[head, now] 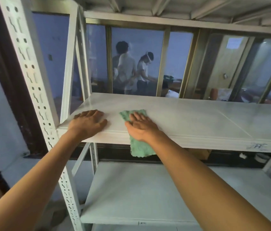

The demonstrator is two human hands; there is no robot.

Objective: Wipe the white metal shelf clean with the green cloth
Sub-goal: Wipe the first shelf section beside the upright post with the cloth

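The white metal shelf (189, 117) runs across the middle of the head view at chest height. A green cloth (139, 147) lies over its front left part, with its lower end hanging down past the front edge. My right hand (139, 125) presses flat on the cloth with straight fingers. To the left of it, my left hand (88, 121) rests flat on the bare shelf near the left corner, fingers spread, holding nothing.
A perforated white upright (31, 80) stands at the left front corner. Another shelf board (148, 189) lies below and a shelf underside (181, 7) is close overhead. Glass panels (136, 60) behind reflect two people. A box and small items (201, 154) sit under the shelf's right part.
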